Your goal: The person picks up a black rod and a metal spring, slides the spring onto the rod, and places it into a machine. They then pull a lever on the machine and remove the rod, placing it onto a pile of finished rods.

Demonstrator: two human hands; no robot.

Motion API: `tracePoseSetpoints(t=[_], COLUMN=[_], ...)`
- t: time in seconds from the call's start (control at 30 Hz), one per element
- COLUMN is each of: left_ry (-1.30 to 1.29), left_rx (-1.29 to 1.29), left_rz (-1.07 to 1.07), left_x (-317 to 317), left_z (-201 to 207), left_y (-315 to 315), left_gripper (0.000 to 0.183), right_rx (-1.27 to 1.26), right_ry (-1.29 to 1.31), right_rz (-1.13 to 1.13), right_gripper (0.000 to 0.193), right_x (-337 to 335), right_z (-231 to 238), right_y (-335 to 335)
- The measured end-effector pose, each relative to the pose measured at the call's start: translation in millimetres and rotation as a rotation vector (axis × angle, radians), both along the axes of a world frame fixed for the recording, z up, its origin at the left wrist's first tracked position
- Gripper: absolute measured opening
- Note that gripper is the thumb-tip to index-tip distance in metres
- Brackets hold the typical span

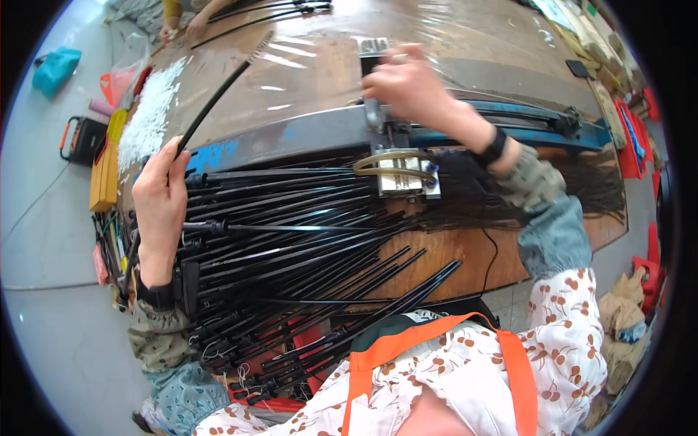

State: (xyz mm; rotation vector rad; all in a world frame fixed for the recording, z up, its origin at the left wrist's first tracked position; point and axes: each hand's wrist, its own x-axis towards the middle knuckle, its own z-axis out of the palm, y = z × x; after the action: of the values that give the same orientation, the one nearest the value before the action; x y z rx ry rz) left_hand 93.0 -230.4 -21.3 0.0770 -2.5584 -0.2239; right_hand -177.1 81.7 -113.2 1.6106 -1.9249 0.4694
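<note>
My left hand is closed round the lower end of a thin black rod. It tilts up and away to the right, and its far end looks pale and ridged. My right hand is raised over a clamp-like metal device with a looped tan hose. Its fingers are curled, and what they hold, if anything, is hidden. A heap of similar black rods lies below my left hand, running toward the metal device.
A long blue-grey metal rail crosses the wooden table. Small white pieces lie heaped at the left, beside a yellow box. At the far left, another person's hands are near more rods. A phone-like black object lies far right.
</note>
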Motion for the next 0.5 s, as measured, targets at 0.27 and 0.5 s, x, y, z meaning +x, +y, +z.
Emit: tracePoseSetpoints(t=[0.27, 0.5], left_ry=[-0.178, -0.27], left_rx=[-0.129, -0.021], left_rz=[-0.175, -0.328], left_x=[-56, -139], left_z=[-37, -81], left_y=[19, 91], left_gripper=[0.02, 0.031], right_rx=[0.129, 0.077], right_ry=[0.0, 0.053], right_rz=[-0.628, -0.603], right_gripper=[0.009, 0.009], right_x=[-34, -59], right_z=[-4, -25], right_y=[249, 307])
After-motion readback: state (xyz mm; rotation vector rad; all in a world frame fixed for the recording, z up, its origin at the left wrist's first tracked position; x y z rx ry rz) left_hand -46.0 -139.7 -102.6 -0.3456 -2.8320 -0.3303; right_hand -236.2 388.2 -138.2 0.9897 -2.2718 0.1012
